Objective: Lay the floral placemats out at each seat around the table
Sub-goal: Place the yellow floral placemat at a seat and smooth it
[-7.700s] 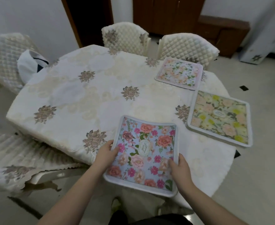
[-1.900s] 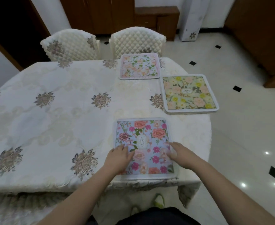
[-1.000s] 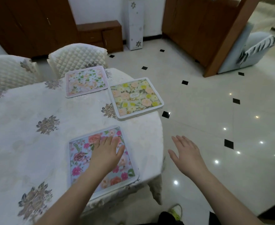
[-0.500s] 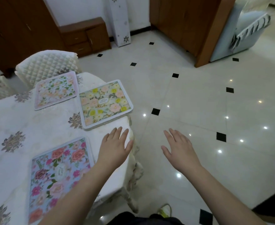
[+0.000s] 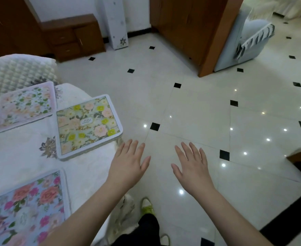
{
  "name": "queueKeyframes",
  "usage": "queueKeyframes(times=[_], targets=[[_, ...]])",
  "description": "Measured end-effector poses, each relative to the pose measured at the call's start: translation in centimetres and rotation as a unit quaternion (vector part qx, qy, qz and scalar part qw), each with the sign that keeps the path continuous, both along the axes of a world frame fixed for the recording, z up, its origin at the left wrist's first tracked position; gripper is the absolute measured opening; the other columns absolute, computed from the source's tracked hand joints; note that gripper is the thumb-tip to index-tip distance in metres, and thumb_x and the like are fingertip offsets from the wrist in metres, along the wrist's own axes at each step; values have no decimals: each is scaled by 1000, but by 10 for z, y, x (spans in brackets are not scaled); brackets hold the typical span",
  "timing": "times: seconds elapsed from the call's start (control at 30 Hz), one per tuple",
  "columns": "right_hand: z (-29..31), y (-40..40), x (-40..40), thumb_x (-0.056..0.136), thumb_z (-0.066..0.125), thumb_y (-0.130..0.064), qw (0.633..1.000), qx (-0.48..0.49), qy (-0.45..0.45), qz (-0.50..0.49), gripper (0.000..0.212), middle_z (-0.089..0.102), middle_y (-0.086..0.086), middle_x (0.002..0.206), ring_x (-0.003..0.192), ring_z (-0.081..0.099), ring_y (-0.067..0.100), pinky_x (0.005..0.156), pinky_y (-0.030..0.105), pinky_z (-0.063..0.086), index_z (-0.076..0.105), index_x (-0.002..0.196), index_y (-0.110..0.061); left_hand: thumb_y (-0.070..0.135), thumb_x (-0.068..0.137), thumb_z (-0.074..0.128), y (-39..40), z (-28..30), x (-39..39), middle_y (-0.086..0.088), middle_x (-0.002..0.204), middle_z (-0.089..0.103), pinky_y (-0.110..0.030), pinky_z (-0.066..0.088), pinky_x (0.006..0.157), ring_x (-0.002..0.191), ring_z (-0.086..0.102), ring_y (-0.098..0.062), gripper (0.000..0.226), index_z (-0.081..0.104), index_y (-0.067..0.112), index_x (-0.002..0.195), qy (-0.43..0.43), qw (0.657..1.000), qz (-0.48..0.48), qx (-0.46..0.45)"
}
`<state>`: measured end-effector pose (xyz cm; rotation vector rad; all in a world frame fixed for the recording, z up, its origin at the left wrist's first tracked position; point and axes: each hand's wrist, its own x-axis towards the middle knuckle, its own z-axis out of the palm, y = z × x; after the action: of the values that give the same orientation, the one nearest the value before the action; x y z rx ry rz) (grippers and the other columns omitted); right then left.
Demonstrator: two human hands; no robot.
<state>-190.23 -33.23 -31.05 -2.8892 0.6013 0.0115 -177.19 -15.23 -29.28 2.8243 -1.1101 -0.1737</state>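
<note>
Nearest the camera, both forearms extend forward. The left hand [image 5: 128, 164] is held palm down with fingers straight and slightly spread, past the right-hand edge of the table [image 5: 85, 176]; it holds nothing. The right hand [image 5: 192, 167] is in the same posture over the floor [image 5: 199, 112], fingers straight and spread, holding nothing. The two hands are apart from each other. Below them, a shoe with yellow-green trim [image 5: 147, 206] and a dark trouser leg [image 5: 142, 229] stand on the floor tiles.

At lower left, the blue placemat [image 5: 25, 208] with pink and orange flowers lies flat on the white tablecloth, partly cut off by the frame edge. Beyond it, the green placemat [image 5: 87, 125] with yellow and pink flowers lies flat at the table edge, its far right corner reaching the rim. The pink placemat [image 5: 25, 105] lies just beside it on the left, farther back, in front of a quilted white chair [image 5: 18, 71].

Farther out, the floor is cream tile with small black diamond insets. A low wooden cabinet [image 5: 73, 38] stands against the far wall, with a narrow white pedestal [image 5: 117, 23] beside it. A wooden door frame [image 5: 215, 36] stands at upper right, and a grey armchair [image 5: 249, 36] is behind it.
</note>
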Motion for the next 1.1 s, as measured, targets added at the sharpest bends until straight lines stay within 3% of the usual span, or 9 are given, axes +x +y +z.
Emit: queueKeyframes(times=[0.17, 0.3, 0.53, 0.63, 0.8, 0.9, 1.03, 1.1], targets=[[-3, -26, 55, 101, 38, -47, 999, -15, 14, 43, 62, 19, 4, 163, 152, 10, 24, 121, 42, -6, 23, 155, -21, 53, 103, 22, -22, -6, 51, -8, 156, 39, -38, 1, 122, 149, 25, -26, 63, 38, 16, 151, -10, 1000, 7, -7], [-2, -40, 98, 101, 37, -47, 997, -29, 23, 71, 62, 20, 4, 163, 152, 11, 25, 120, 40, -8, 24, 155, -21, 52, 97, 17, -28, -3, 96, -10, 144, 54, -44, 13, 120, 141, 41, -30, 69, 53, 11, 140, -45, 998, 39, -32], [9, -74, 148, 101, 39, -45, 996, -27, 20, 85, 66, 17, 4, 164, 152, 10, 23, 119, 38, -9, 14, 157, -22, 54, 102, 21, -46, -13, 140, 0, 163, 24, -38, 4, 122, 152, 12, -23, 61, 28, 25, 155, 28, 998, 60, -25], [9, -89, 167, 101, 36, -46, 995, -22, 20, 92, 66, 10, 2, 165, 152, 5, 22, 119, 36, -11, 10, 157, -23, 53, 102, 25, -59, -8, 155, -1, 163, 26, -38, 5, 122, 152, 13, -23, 60, 30, 23, 154, 25, 997, 63, -36], [1, -114, 205, 102, 32, -48, 992, 6, 30, 123, 66, 1, 0, 166, 152, 1, 19, 121, 34, 3, 4, 157, -26, 56, 102, 15, -86, -3, 185, 0, 164, 23, -38, 6, 122, 152, 12, -23, 63, 26, 25, 155, 16, 996, 83, -8], [-3, -137, 236, 101, 34, -47, 988, 21, 24, 150, 67, 4, 1, 166, 152, 3, 20, 121, 36, 6, 6, 157, -25, 60, 97, 6, -105, -2, 202, 0, 162, 27, -39, 8, 122, 152, 16, -24, 72, 30, 25, 154, 12, 994, 109, -2], [-7, -175, 284, 102, 34, -46, 979, 23, 21, 199, 66, 6, 1, 166, 152, 4, 20, 121, 36, 7, 7, 157, -25, 58, 99, 17, -136, -5, 228, -1, 160, 33, -41, 12, 121, 150, 22, -26, 66, 36, 25, 152, 13, 988, 152, 10], [-9, -195, 305, 102, 33, -47, 975, 28, 18, 220, 65, 5, -1, 166, 152, 4, 19, 120, 36, 9, 6, 157, -27, 60, 96, 11, -152, -2, 235, -2, 158, 37, -41, 15, 121, 149, 26, -27, 70, 39, 26, 151, 7, 983, 182, 12]])
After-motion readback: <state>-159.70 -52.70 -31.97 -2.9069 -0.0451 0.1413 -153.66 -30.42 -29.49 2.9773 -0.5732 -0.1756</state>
